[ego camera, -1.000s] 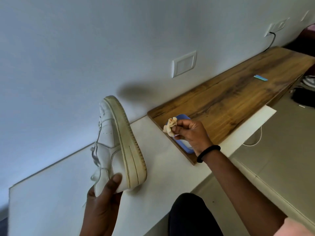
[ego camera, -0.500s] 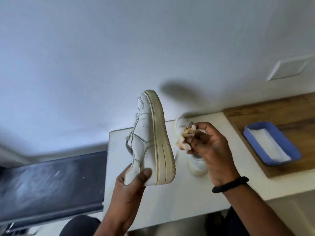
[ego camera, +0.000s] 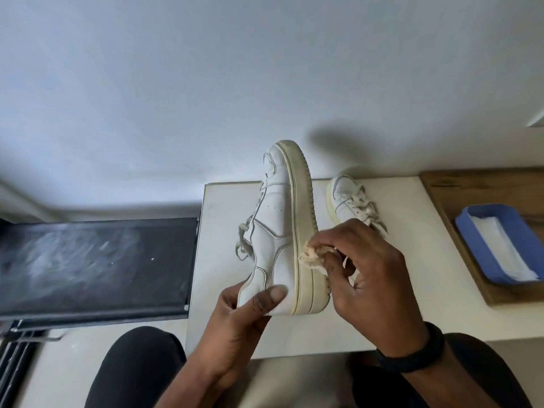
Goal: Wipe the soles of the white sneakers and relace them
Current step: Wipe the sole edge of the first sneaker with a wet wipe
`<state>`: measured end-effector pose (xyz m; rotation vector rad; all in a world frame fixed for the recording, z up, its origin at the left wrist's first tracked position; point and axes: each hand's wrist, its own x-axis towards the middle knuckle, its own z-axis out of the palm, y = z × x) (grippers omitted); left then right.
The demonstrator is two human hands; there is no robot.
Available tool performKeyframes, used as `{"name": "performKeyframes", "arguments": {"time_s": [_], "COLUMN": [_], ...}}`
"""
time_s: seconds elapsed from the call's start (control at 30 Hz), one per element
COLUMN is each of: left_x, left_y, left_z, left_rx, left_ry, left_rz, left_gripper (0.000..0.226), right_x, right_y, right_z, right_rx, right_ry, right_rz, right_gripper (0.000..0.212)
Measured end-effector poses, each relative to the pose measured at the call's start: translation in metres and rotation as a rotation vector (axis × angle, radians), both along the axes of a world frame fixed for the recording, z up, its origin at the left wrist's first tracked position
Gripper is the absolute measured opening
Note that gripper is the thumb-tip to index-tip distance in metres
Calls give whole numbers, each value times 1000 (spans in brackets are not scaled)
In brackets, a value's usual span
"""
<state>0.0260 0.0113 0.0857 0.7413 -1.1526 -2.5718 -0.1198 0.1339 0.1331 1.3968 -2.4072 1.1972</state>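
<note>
Above the white table (ego camera: 220,231), near its front edge, the left hand (ego camera: 244,313) holds one white sneaker (ego camera: 279,231) by the heel, toe up & sole turned to the right. Its thumb lies flat across the heel's side; the other fingers curl round behind, mostly out of sight. Beside it the right hand (ego camera: 374,278) pinches a crumpled cream cloth (ego camera: 312,257) betw. thumb & fingertips, bunched tight on it. The cloth touches the yellowed sole rim about mid-length.

Toward the table's back edge sits the second sneaker (ego camera: 350,201), toe to the wall, laces loose. The right hand covers its heel end, so only toe & lace area show. On the held shoe the tread face turns away from the camera: only the sole's edge & ridged toe rim show, and its laces hang partly hidden on the far side.

At the table's right end lies a wooden board (ego camera: 471,184), cut off by the frame, w/ a blue tray (ego camera: 482,212) holding white sheets (ego camera: 506,251); how many, can't tell. Left of the table is a dark panel (ego camera: 88,260), blurred.

Count: 2 sneakers, 1 cloth, 1 tray, 1 black wristband (ego camera: 421,353) on the right wrist.
</note>
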Motion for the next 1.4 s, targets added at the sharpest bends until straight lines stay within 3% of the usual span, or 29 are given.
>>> {"name": "performKeyframes", "arguments": {"time_s": [0.2,0.33,0.47,0.6,0.8,0.97,1.4], "left_x": [5,7,6,5,6,6,4], "left_y": [1,12,18,24,30,31,34], "left_z": [1,10,16,18,22,23,20], "left_rx": [165,209,152,47,3,54,3], "left_ry": [8,39,-93,-172,-186,-149,-86], "left_rz": [-81,-81,35,92,147,161,175], "left_gripper": [56,39,18,30,9,15,25], "right_x": [8,12,16,19,50,64,41], "right_y": [7,19,28,32,41,44,46], "right_z": [3,13,13,11,-1,-10,-3], "right_rx": [6,45,49,59,88,-8,8], "right_ry": [7,-13,-50,-33,68,149,48], "right_rz": [20,64,72,62,93,15,-200], "right_gripper": [24,21,19,18,27,20,6]}}
